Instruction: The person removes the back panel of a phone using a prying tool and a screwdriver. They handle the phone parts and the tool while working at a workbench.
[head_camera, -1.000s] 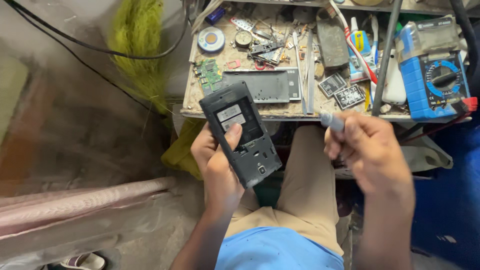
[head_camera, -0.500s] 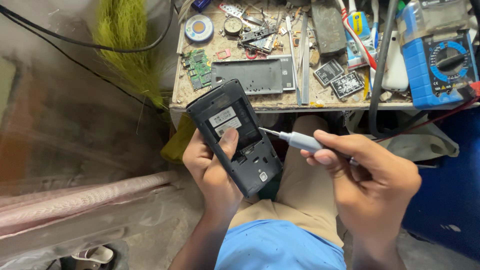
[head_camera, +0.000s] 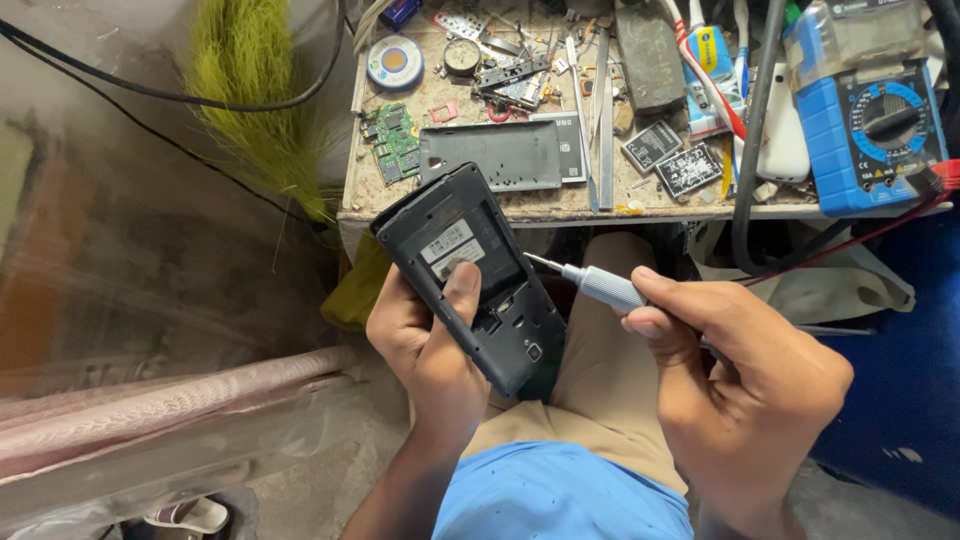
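My left hand (head_camera: 425, 345) holds a dark grey phone (head_camera: 470, 275) with its back cover off, thumb pressed into the open battery bay below two white labels. My right hand (head_camera: 735, 385) grips a small grey screwdriver (head_camera: 600, 285). Its thin metal tip points left at the phone's right edge and lies very close to it. Both hands are over my lap, just in front of the workbench's front edge.
The small cluttered workbench (head_camera: 480, 205) holds a grey phone back panel (head_camera: 500, 155), a green circuit board (head_camera: 393, 140), a solder spool (head_camera: 394, 62), batteries (head_camera: 672, 158) and loose parts. A blue multimeter (head_camera: 872, 130) with a red lead stands at right. A yellow-green brush (head_camera: 255, 100) hangs at left.
My right hand has brought the screwdriver down from the bench edge and leftward, so its tip now lies at the phone's right side. The left hand has kept hold of the phone.
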